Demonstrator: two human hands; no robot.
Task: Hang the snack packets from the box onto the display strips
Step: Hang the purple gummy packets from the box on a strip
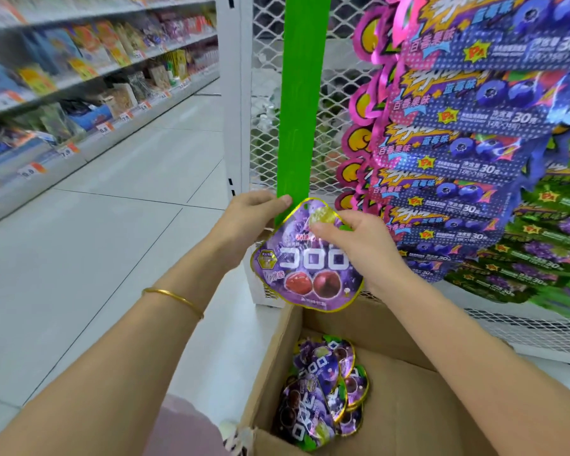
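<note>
The left hand (254, 213) pinches the lower end of the green display strip (301, 93). The grape gummy packet (306, 264) meets that end, roughly upright, its top pinched by the right hand's (359, 238) fingers, above the cardboard box (425, 406).

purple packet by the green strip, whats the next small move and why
Probably lift the purple packet slightly and hook its top onto the lower end of the green strip. The right hand pinches the packet's top right at that end, the left hand seems to steady the strip there, and the strip above looks bare.
</note>
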